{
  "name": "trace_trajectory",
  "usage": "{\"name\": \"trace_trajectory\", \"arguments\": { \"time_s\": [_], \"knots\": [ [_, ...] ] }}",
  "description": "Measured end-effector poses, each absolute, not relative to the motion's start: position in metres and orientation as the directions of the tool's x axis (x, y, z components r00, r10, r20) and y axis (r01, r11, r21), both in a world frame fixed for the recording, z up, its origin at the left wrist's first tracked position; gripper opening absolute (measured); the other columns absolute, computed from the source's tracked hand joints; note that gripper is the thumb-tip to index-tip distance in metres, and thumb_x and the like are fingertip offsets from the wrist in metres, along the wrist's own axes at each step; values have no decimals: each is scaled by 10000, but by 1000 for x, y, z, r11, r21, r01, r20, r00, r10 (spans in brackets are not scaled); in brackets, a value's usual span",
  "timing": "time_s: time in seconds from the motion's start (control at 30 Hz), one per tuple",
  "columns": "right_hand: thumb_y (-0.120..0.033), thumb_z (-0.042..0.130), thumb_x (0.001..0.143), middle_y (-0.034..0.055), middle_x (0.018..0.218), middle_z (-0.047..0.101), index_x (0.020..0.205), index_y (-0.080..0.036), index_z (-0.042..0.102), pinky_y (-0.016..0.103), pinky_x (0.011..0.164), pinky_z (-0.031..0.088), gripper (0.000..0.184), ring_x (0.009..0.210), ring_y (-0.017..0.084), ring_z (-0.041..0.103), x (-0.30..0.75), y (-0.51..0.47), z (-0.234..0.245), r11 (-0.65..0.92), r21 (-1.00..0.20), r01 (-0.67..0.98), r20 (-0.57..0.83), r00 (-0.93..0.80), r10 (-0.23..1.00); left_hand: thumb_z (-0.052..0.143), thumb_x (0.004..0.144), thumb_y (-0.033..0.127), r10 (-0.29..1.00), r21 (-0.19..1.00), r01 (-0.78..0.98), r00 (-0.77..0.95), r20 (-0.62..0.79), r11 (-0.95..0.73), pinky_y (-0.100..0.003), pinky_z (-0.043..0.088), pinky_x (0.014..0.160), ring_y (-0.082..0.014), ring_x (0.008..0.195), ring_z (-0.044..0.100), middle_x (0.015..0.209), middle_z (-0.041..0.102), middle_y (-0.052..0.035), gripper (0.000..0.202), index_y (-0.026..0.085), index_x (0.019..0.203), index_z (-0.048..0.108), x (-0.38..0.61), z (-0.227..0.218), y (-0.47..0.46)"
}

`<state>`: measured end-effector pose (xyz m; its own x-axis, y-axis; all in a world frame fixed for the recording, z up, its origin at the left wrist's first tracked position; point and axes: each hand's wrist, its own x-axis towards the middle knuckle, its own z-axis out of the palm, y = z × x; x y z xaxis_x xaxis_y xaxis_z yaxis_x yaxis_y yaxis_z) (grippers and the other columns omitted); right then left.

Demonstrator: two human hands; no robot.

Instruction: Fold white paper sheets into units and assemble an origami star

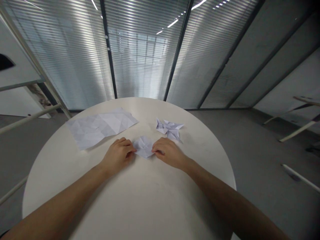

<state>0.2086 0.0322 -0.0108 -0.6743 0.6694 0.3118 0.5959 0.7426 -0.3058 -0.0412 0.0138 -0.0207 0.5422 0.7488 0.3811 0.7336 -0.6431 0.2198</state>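
A small folded piece of white paper (143,146), creased across its face, lies on the round white table between my hands. My left hand (120,151) is closed, thumb and fingers pinching the paper's left corner. On the opposite side, my right hand (168,150) pinches the right corner the same way. Just beyond my right hand rests a folded paper pinwheel shape (170,128) with several pointed arms. To the far left is a larger creased sheet of paper (100,128), lying unfolded with its near edge slightly raised.
The round white table (150,200) fills the middle of the view. Behind it stands a glass partition with blinds (140,50). A whiteboard frame (32,116) is at the left, and pale furniture legs (298,131) show on the right above the grey floor.
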Motion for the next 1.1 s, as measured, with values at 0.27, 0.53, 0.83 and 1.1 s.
{"name": "trace_trajectory", "arguments": {
  "time_s": [0.27,0.53,0.83,1.1],
  "knots": [
    [-74,523,763,28,917,701,888,-205,674,312,830,437,235,892,180,604,209,27,-6,710,-391,585,242,-679,693,497,789,119,786,267,748,521,333,-608,-322,454,776,-200,826,565,834,652,-48,234,211,846,705,-39,-15,11],
    [-182,646,792,56,925,661,767,-181,624,326,866,400,33,936,189,569,200,30,-14,623,-369,690,290,-551,782,593,829,295,809,290,764,481,339,-576,-333,446,763,-203,840,554,882,630,-55,141,235,895,703,-41,-23,16],
    [-163,665,748,38,923,657,884,-186,590,327,851,401,157,937,190,562,197,30,-17,461,-460,759,258,-382,887,543,853,223,834,326,782,416,364,-532,-379,428,879,-229,1004,549,1108,645,-53,173,245,891,711,-43,-28,21],
    [-89,634,728,19,925,650,1040,-195,552,331,834,411,340,890,171,573,197,34,-20,356,-567,743,233,-269,934,596,788,214,874,387,795,350,337,-468,-380,441,869,-231,941,571,987,680,-51,220,193,1002,640,-44,-29,21]
  ]
}}
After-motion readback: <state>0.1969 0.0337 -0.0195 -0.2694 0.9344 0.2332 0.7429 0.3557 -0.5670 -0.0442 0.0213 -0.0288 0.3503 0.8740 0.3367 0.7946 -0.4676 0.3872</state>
